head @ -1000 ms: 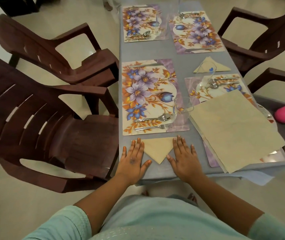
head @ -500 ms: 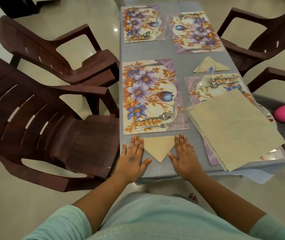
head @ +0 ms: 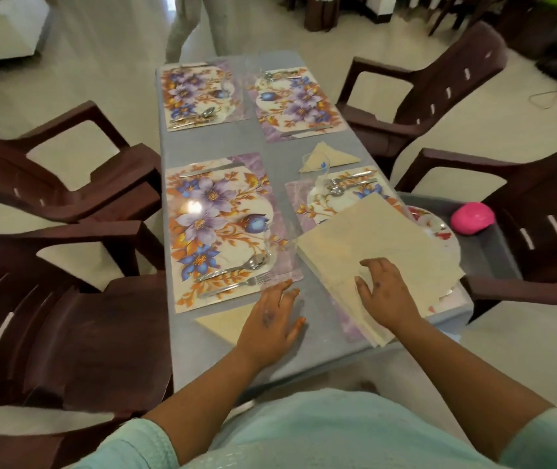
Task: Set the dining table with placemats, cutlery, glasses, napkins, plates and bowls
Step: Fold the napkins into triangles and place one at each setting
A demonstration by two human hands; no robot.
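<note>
A folded beige triangle napkin (head: 226, 321) lies near the table's front edge, partly under my left hand (head: 272, 318), whose straight fingers hover over its right side. My right hand (head: 385, 294) reaches onto the stack of unfolded beige napkins (head: 378, 242), fingers loosely curled and touching the top sheet. The stack covers the near right floral placemat (head: 307, 201). The near left placemat (head: 216, 225) carries a spoon and fork (head: 236, 274) and a knife. A clear glass (head: 279, 252) stands at its right edge. Another folded napkin (head: 334, 157) lies further back on the right.
Two more floral placemats (head: 199, 93) with cutlery lie at the far end of the grey table (head: 209, 363). Brown plastic chairs (head: 50, 316) stand on both sides. A grey tray (head: 487, 252) on the right chair holds plates and a pink object (head: 471, 216). A person's legs stand beyond the table.
Both hands have left the sides of the folded napkin and moved right; my right hand now touches the napkin stack. The camera view has lifted and shifted.
</note>
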